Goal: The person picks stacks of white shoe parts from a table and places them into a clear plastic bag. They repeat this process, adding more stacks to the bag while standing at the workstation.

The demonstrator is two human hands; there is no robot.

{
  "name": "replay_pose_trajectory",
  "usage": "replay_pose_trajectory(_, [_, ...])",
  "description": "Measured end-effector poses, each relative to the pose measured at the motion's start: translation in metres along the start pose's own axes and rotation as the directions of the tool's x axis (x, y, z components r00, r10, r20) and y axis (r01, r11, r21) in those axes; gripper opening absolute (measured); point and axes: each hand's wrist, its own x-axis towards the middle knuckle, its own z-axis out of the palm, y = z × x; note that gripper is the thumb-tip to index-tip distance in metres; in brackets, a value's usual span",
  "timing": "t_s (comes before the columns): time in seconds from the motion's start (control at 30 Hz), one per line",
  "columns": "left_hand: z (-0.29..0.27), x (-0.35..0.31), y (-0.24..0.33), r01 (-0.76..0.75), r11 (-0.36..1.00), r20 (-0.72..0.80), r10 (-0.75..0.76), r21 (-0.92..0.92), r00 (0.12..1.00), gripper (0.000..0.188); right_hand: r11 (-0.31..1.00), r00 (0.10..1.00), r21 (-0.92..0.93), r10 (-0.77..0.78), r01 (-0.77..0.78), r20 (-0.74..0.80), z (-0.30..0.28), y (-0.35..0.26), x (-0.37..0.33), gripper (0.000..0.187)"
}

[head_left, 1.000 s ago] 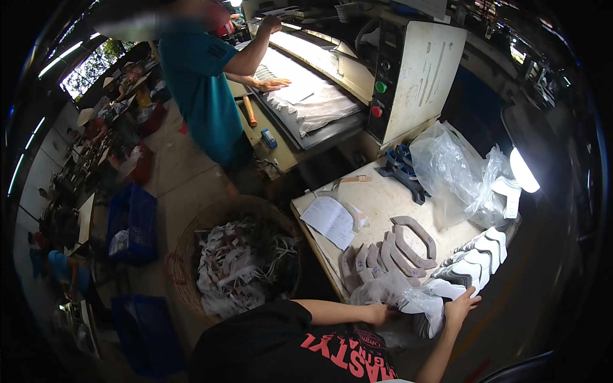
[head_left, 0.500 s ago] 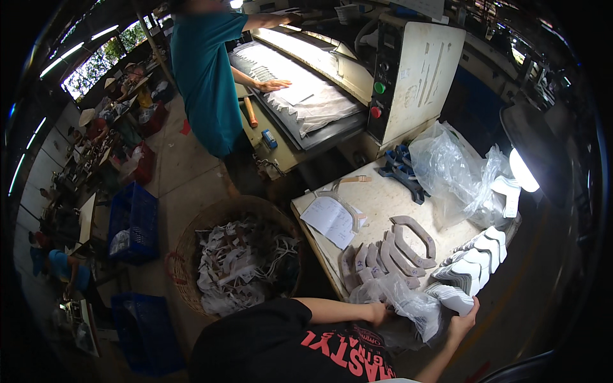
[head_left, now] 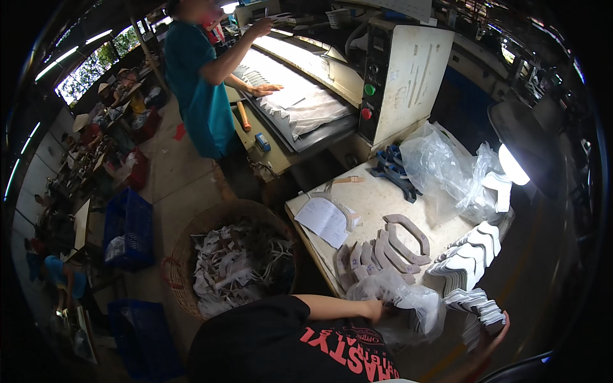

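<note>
At the near right corner of the table, my right hand [head_left: 500,333] is closed round the outer end of a stack of white cut pieces [head_left: 474,305], which is fanned and tilted. A clear plastic bag [head_left: 426,305] bulges beside it, with some pale pieces showing through. My left hand [head_left: 382,311] is at the bag's near left side, its fingers hidden by the plastic. Farther back stand more stacks of curved white pieces [head_left: 465,260]. Left of them lie several grey-brown curved pieces [head_left: 386,252] with small marks.
A notebook [head_left: 319,218] and dark blue shaped parts [head_left: 394,173] lie on the table [head_left: 370,198]. Large clear bags [head_left: 434,169] and a lit lamp [head_left: 513,165] stand at its far right. A wicker basket [head_left: 175,288] of scraps is left. A co-worker [head_left: 199,96] stands at a machine [head_left: 408,83].
My right hand has moved right and slightly down with the stack, which is now spread and tilted. The co-worker's one arm has risen. The view has shifted slightly.
</note>
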Motion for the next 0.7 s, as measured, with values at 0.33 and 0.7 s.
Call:
replay_pose_trajectory(0.33, [-0.061,-0.036,0.037,0.034,0.999,0.181,-0.032,-0.010,0.983,0.065,0.971,0.997,0.231,-0.070,0.066,0.012,-0.004,-0.045,-0.028,0.059])
replay_pose_trajectory(0.7, [-0.200,-0.174,0.058,-0.607,0.419,-0.634,0.090,-0.675,0.768,0.091,0.961,0.977,0.275,-0.031,-0.029,0.211,0.092,-0.035,-0.071,0.062])
